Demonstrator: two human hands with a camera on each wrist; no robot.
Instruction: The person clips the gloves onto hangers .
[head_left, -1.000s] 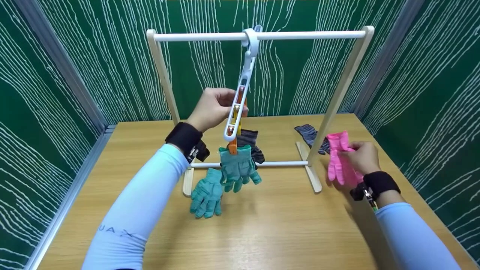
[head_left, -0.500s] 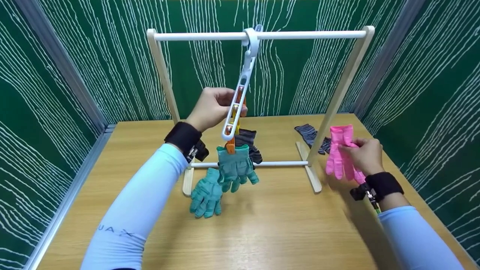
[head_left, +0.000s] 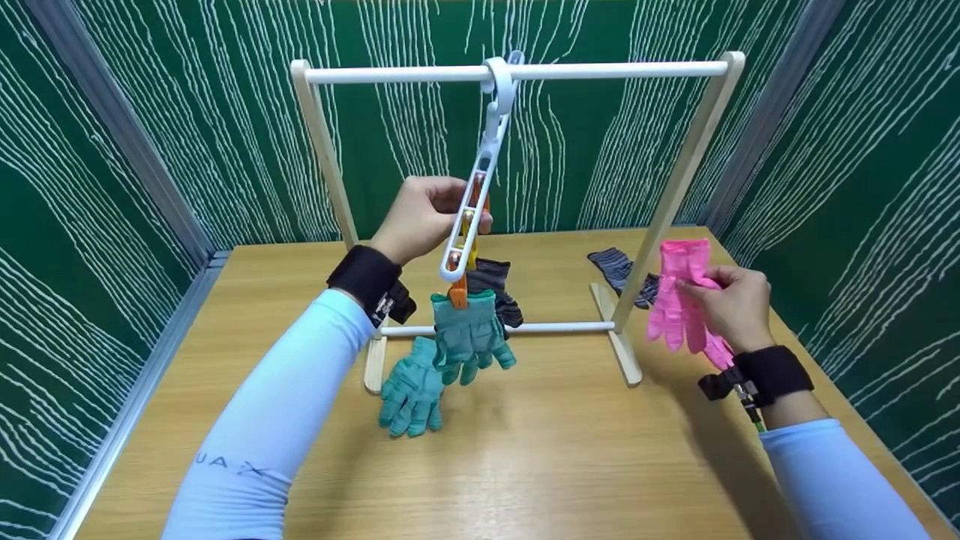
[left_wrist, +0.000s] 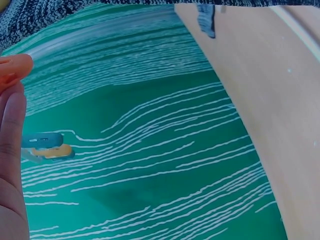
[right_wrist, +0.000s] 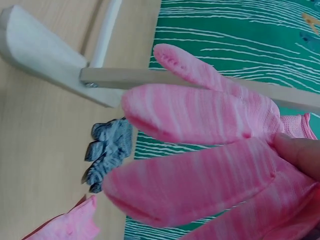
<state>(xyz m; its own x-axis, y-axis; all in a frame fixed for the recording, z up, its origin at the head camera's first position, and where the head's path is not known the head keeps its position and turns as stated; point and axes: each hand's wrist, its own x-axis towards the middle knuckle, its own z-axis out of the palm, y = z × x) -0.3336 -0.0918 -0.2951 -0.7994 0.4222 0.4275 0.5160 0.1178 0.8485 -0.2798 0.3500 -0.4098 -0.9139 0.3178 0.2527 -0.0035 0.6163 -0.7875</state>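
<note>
My left hand (head_left: 424, 217) is up at the white clip hanger (head_left: 491, 142), pinching an orange clip (left_wrist: 15, 67) that shows at the fingertips in the left wrist view. Another orange clip (head_left: 458, 292) at the hanger's near end bears a teal glove (head_left: 469, 330), fingers down. Behind it hangs a dark striped glove (head_left: 489, 274), partly hidden. On the right, my right hand (head_left: 739, 304) pinches a pink glove (head_left: 679, 292) between thumb and fingers, cuff up and its fingers dangling. The right wrist view shows its pink fingers (right_wrist: 190, 112) spread close to the camera.
A wooden rack (head_left: 615, 71) carries the hanger on its top rod. Flat on the table (head_left: 525, 465) lie a second teal glove (head_left: 412, 390), a grey striped glove (head_left: 615, 268) behind the rack's right leg, and another pink glove (right_wrist: 67, 222). Green walls enclose the sides.
My right hand has raised the pink glove a little and turned it more upright. The hanger's near end, with the teal glove, has swung slightly left. My left hand stays almost in place.
</note>
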